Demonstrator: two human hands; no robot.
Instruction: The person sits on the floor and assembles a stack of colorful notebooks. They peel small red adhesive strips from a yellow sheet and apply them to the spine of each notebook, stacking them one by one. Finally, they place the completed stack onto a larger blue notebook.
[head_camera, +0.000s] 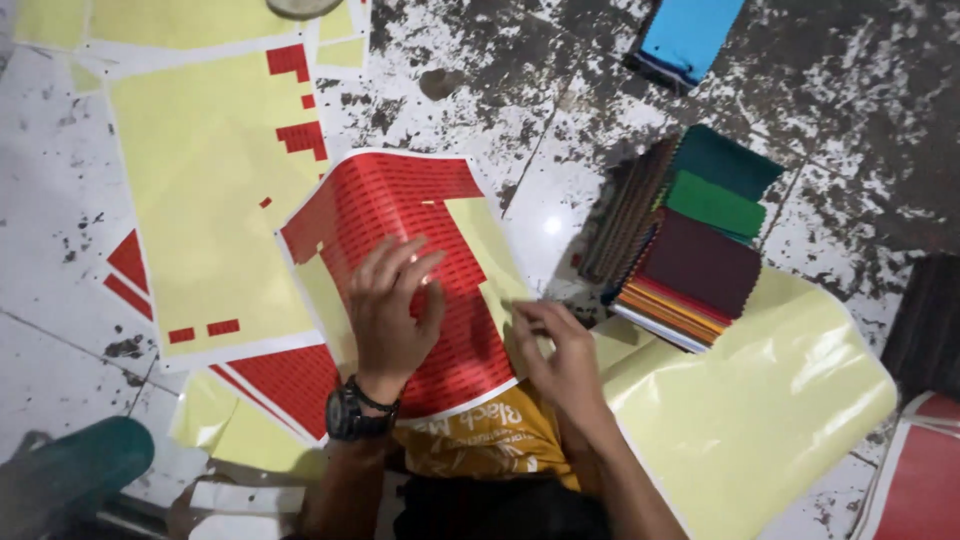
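Sticker sheet (400, 215): red, cut into small rectangular labels, on pale yellow backing. It lies at centre frame, resting on the person's lap and on the floor (60, 330). Its long axis runs from upper left to lower right. A strip along its right side is already bare yellow backing.

Left hand (388, 305): flat on the sheet, palm down, fingers spread and pointing to the upper right. It grips nothing and presses the sheet in place. A black watch (350, 412) sits on the wrist.

Right hand (562, 355): at the sheet's lower right edge, fingers drawn together at the boundary between red labels and bare backing. It appears to pinch at a label or the edge; what it holds, if anything, is too small to tell. This hand is the nearer one to the unpeeled edge, which lies to its left.

Surroundings:
1. Large yellow backing sheet (205, 190), upper left, with a few red labels remaining.
2. Rolled yellow sheet (770, 400), lower right.
3. Stack of coloured swatch books (700, 255), right of centre, green and maroon on top.
4. Blue item (690, 35), upper right.
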